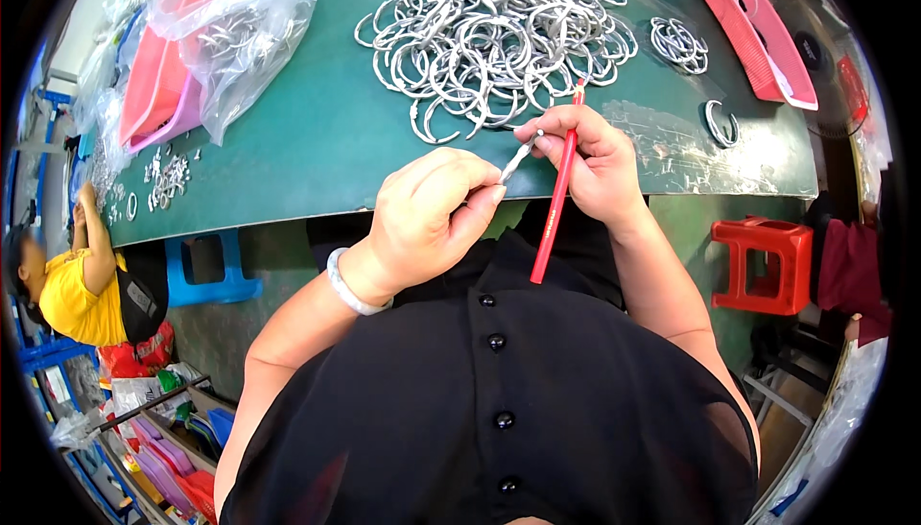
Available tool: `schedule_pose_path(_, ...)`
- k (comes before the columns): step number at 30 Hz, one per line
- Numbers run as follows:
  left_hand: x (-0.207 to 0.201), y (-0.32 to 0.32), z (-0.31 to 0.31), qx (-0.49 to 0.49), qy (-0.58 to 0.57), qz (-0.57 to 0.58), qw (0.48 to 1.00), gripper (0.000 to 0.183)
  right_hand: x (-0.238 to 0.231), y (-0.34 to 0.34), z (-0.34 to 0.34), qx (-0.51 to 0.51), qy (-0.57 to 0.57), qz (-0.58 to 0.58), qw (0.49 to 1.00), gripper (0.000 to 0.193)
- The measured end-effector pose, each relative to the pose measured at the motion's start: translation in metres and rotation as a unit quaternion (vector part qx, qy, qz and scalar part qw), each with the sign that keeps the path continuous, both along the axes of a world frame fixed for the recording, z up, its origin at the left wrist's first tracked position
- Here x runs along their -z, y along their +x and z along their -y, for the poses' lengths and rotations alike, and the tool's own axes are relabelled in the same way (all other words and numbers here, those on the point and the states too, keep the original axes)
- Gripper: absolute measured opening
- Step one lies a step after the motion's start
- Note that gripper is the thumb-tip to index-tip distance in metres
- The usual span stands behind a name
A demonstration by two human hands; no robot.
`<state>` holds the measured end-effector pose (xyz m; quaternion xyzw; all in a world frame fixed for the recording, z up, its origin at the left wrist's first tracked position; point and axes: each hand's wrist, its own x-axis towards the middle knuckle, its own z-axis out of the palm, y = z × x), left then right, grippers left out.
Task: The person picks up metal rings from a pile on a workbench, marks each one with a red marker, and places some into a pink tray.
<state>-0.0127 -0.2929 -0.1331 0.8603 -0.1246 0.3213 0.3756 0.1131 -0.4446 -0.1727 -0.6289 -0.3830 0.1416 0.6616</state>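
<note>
Silvery piece (pixel 519 159) between both hands (pixel 430 210), red pencil (pixel 555 208) in the right (pixel 602 165)

The long, thin red pencil (pixel 554 210) has tiny pale letters down its side, too small to read. The round black fan (pixel 812 49) has a little mark in its middle, too blurry.

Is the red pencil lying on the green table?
No, the red pencil is held in the right hand, with its lower end beyond the table edge.
</note>
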Motion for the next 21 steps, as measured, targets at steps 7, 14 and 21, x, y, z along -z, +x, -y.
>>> schedule_pose_path(7, 0.003, 0.002, 0.004, -0.029, -0.059, -0.056, 0.996, 0.014, -0.006, 0.006, 0.025, 0.018, -0.001, 0.02, 1.0, 0.014)
schedule_pose_path(14, 0.044, -0.004, -0.02, -0.058, -0.185, -0.141, 0.971, 0.008, -0.014, 0.058, 0.114, 0.3, -0.019, 0.042, 0.953, 0.015)
schedule_pose_path(21, 0.051, 0.003, -0.018, -0.066, -0.161, -0.102, 0.98, 0.005, -0.015, 0.119, 0.195, 0.468, -0.2, 0.034, 0.86, 0.024)
